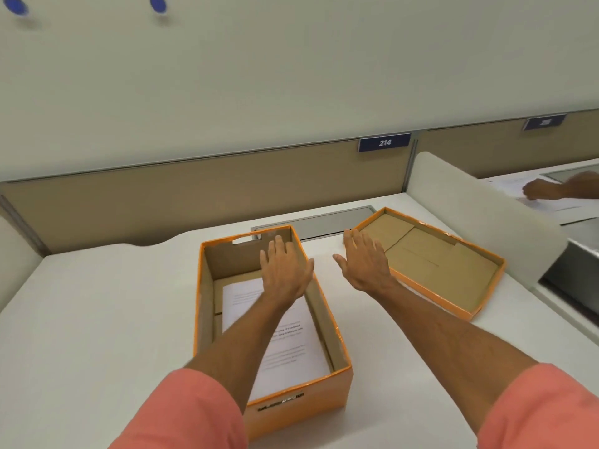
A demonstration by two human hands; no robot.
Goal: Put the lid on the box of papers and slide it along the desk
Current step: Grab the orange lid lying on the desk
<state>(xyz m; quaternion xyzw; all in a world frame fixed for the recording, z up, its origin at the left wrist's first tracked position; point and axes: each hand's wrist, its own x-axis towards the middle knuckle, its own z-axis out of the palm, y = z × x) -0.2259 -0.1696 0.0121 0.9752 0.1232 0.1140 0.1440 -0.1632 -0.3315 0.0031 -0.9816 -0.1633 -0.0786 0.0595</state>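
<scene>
Currently the open orange cardboard box (337, 388) with brown inner walls stands on the white desk (97, 319), slightly left of centre and close to the near edge. A stack of white printed paper sheets (291, 345) lies flat on its bottom, toward the near right corner. The far wall has a cut-out handle slot.

The shallow orange cardboard lid (453, 264) lies upside down on the desk to the right of the box and further back, brown inside facing up, turned at an angle to the box. Box and lid do not touch; a strip of bare desk shows between them.

Left hand (283, 270): palm down, fingers spread and extended, holding nothing. It hovers over the far right part of the box opening, thumb above the right wall. Contact with the rim: cannot tell.

Right hand (364, 262): palm down, fingers spread, holding nothing. It sits over the gap between box and lid, with the fingertips (351, 236) reaching the lid's near-left corner. Whether they touch the lid rim cannot be told.

Both forearms are bare, with salmon-pink sleeves (181, 413) at the bottom of the view.

A grey metal cable tray cover (317, 223) is set into the desk behind the box. A blue number plate (384, 142) reading 214 sits on the tan partition. Another person's hand (541, 189) rests on papers at the neighbouring desk, far right.
</scene>
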